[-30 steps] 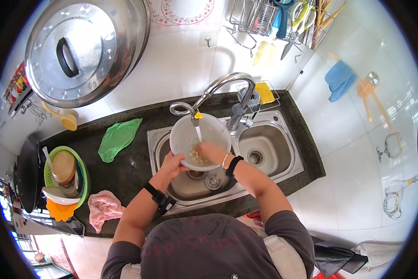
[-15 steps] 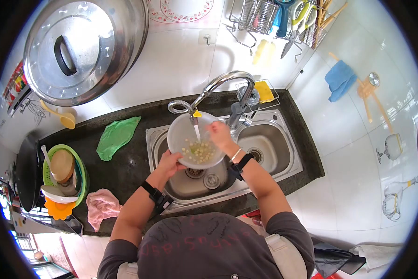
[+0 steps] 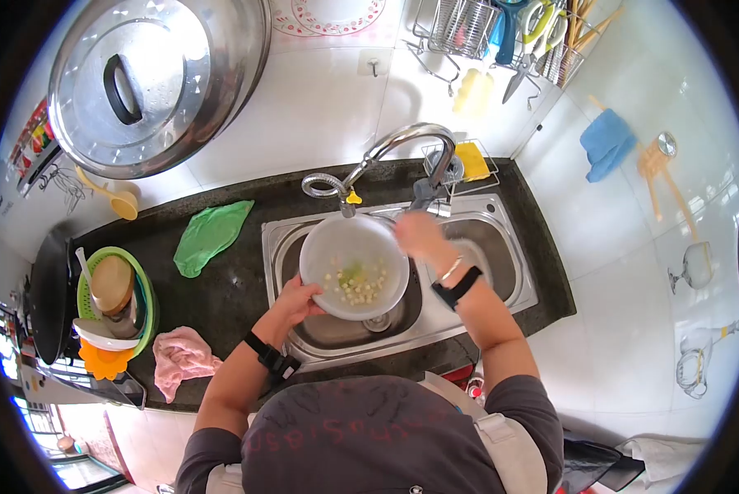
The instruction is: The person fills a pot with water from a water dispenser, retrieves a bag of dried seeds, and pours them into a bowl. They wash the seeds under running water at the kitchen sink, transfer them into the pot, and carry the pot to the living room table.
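Observation:
A white bowl (image 3: 355, 235) with small pale pieces (image 3: 361, 288) in it is tilted over the left basin of the steel sink (image 3: 402, 333). My left hand (image 3: 296, 302) grips the bowl's lower left rim. Beside the bowl's right rim is my right hand (image 3: 420, 236), blurred, just below the base of the chrome faucet (image 3: 411, 132). Its fingers are smeared, so their pose does not show. No water stream is visible under the spout above the bowl.
Left of the sink lie a green cloth (image 3: 211, 237) and a pink cloth (image 3: 182, 361). A green basket (image 3: 147, 305) of dishes stands farther left. A large steel lid (image 3: 168, 49) and a utensil rack (image 3: 460, 33) are at the wall.
My right hand has moved from over the bowl's inside to the right, near the faucet base. The stream of water has stopped. The bowl sits slightly lower, still in my left hand.

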`<state>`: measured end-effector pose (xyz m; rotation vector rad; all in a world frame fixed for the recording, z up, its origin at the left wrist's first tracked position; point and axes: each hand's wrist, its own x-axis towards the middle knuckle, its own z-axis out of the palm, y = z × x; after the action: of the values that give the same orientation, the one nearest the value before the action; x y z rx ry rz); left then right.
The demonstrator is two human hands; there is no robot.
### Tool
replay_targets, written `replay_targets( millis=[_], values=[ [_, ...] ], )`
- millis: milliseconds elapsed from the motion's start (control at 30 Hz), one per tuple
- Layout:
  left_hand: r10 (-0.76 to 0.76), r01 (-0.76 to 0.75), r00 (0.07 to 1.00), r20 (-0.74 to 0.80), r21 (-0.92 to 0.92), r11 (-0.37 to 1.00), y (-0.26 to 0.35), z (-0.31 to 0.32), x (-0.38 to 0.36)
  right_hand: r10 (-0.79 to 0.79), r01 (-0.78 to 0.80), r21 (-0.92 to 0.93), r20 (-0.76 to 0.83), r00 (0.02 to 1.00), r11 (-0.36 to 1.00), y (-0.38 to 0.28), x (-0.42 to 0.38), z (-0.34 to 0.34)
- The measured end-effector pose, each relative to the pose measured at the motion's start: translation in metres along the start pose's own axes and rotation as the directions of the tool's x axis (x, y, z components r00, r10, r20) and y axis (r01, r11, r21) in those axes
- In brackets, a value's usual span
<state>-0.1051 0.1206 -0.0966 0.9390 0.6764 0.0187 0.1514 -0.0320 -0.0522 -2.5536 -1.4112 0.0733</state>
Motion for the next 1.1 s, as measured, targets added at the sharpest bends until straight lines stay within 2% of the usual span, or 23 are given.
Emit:
replay_targets(
  millis=[33,100,167,200,267,300,367,400,467,500,567,600,667,700,767,800,867,900,967,1000,1067,1100],
  values=[
    [-0.009,0.009,1.000,0.002,0.011,1.000,0.000,0.002,-0.005,-0.250,0.238,0.272,0.011,0.968,0.932,-0.015,-0.001,0.025],
    [-0.006,0.006,1.000,-0.001,0.012,1.000,-0.003,0.001,-0.010,-0.334,0.335,0.066,-0.018,0.942,0.940,-0.054,-0.003,0.062],
    [0.005,-0.005,1.000,-0.012,0.003,1.000,-0.006,0.000,-0.017,-0.508,0.511,0.026,-0.084,0.857,0.859,-0.087,-0.008,0.065],
    [0.024,-0.024,1.000,-0.014,-0.033,0.999,-0.005,-0.002,-0.020,-0.520,0.523,0.025,-0.080,0.851,0.852,-0.097,-0.015,0.067],
    [0.043,-0.046,0.998,-0.035,-0.081,0.996,-0.007,-0.012,-0.028,-0.743,0.705,0.234,0.169,0.648,0.669,-0.118,-0.034,0.076],
    [0.029,-0.032,0.998,-0.053,-0.055,0.998,-0.009,-0.018,-0.031,-0.753,0.714,0.242,0.174,0.634,0.657,-0.118,-0.031,0.075],
    [0.011,-0.014,0.997,-0.079,-0.040,0.999,-0.013,-0.026,-0.038,-0.724,0.788,-0.096,0.342,0.600,0.608,-0.104,-0.021,0.067],
    [0.028,-0.034,0.996,-0.088,-0.066,0.997,-0.014,-0.028,-0.041,-0.728,0.794,-0.089,0.351,0.589,0.601,-0.097,-0.021,0.068],
    [0.051,-0.061,0.994,-0.099,-0.097,0.993,-0.017,-0.030,-0.047,-0.694,0.720,-0.249,0.196,0.693,0.648,-0.086,-0.019,0.070],
    [0.071,-0.082,0.991,-0.113,-0.103,0.991,-0.015,-0.032,-0.048,-0.698,0.723,-0.253,0.195,0.689,0.643,-0.091,-0.024,0.074],
    [0.094,-0.108,0.988,-0.125,-0.111,0.988,-0.014,-0.036,-0.050,-0.635,0.614,0.183,0.343,0.692,0.767,-0.102,-0.044,0.086],
    [0.107,-0.119,0.987,-0.118,-0.101,0.988,-0.016,-0.038,-0.051,-0.636,0.617,0.180,0.345,0.690,0.767,-0.102,-0.041,0.090],
    [0.122,-0.132,0.986,-0.110,-0.095,0.987,-0.019,-0.041,-0.051,-0.486,0.489,0.037,0.196,0.852,0.872,-0.103,-0.032,0.092],
    [0.100,-0.117,0.985,-0.142,-0.123,0.985,-0.021,-0.042,-0.051,-0.489,0.492,0.035,0.198,0.850,0.870,-0.108,-0.035,0.091],
    [0.081,-0.108,0.981,-0.177,-0.145,0.984,-0.020,-0.044,-0.052,-0.539,0.439,0.367,0.241,0.807,0.821,-0.124,-0.044,0.091],
    [0.086,-0.111,0.982,-0.167,-0.146,0.983,-0.019,-0.044,-0.055,-0.538,0.438,0.369,0.237,0.809,0.820,-0.127,-0.046,0.093],
    [0.085,-0.108,0.984,-0.156,-0.145,0.984,-0.019,-0.042,-0.059,-0.597,0.448,0.528,0.148,0.788,0.721,-0.129,-0.051,0.100],
    [0.106,-0.129,0.982,-0.156,-0.147,0.981,-0.018,-0.040,-0.062,-0.594,0.443,0.532,0.149,0.790,0.722,-0.128,-0.051,0.104],
    [0.136,-0.159,0.978,-0.159,-0.148,0.976,-0.018,-0.041,-0.063,-0.378,0.335,0.282,0.113,0.919,0.899,-0.127,-0.042,0.107],
    [0.114,-0.139,0.979,-0.172,-0.142,0.980,-0.019,-0.043,-0.062,-0.382,0.341,0.282,0.107,0.918,0.897,-0.134,-0.043,0.096],
    [0.085,-0.110,0.980,-0.182,-0.134,0.985,-0.022,-0.046,-0.062,-0.604,0.419,0.557,0.196,0.773,0.717,-0.146,-0.055,0.079],
    [0.092,-0.115,0.981,-0.169,-0.136,0.984,-0.023,-0.046,-0.061,-0.600,0.416,0.557,0.196,0.776,0.719,-0.143,-0.053,0.088]
  ],
)
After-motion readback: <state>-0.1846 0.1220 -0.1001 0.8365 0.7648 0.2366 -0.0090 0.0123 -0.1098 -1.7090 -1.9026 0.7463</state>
